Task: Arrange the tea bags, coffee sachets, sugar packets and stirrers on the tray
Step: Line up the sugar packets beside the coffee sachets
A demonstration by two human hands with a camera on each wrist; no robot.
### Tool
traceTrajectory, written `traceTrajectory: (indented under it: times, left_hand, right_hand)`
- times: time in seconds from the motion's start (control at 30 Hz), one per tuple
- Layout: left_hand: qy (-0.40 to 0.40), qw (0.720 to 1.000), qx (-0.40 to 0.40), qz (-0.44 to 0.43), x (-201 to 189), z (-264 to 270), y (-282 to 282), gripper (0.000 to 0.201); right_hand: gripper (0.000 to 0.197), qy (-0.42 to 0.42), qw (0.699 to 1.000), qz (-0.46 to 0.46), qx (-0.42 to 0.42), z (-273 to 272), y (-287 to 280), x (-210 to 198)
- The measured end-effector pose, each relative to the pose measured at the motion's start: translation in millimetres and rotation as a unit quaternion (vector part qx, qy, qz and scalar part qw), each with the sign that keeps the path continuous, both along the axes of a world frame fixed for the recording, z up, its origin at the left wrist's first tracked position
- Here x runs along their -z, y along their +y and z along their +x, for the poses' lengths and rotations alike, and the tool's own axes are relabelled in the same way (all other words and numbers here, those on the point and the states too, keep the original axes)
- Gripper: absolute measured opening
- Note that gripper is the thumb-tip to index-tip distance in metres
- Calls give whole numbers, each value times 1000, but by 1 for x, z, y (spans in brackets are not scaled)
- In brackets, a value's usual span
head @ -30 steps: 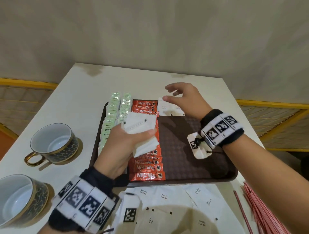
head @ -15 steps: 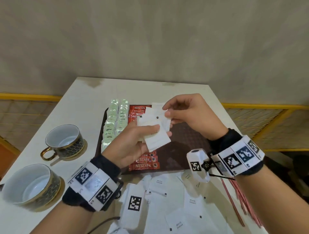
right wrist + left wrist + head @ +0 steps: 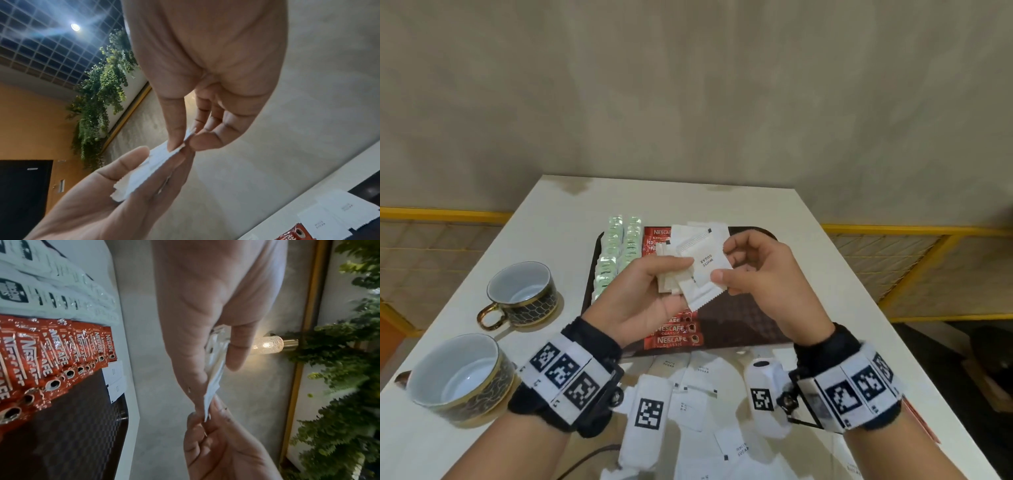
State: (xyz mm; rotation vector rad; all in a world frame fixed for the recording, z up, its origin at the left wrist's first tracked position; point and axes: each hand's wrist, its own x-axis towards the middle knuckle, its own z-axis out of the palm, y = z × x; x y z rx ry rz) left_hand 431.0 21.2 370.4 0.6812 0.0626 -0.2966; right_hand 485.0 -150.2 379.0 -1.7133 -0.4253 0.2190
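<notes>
Both hands held white paper sugar packets above the dark brown patterned tray (image 3: 743, 318).

The left hand (image 3: 643, 294) gripped a fanned stack of white paper sugar packets (image 3: 688, 274), thumb on top and fingers curled beneath. The right hand (image 3: 763, 274) pinched the right edge of the top packet (image 3: 707, 263), printed "WHITE SUGAR", between thumb and forefinger. On the tray lay pale green tea bags (image 3: 616, 246) at the left, red Nescafe coffee sachets (image 3: 678, 337) beside them and two sugar packets at the far edge. Loose sugar packets (image 3: 698, 387) lay on the white worktop (image 3: 558, 219) near the tray; two white gold-rimmed cups (image 3: 524, 291) stood at the left.
</notes>
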Motion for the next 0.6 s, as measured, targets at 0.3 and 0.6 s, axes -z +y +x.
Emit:
traceTrajectory:
  times: [0.3, 0.6]
  left_hand:
    - [7, 983, -150, 107, 7, -5, -14, 35]
    - [-13, 976, -198, 87, 10, -11, -24, 24]
  right_hand:
    - [14, -11, 984, 141, 109, -20, -3, 5]
    - [10, -14, 985, 109, 131, -43, 3, 25]
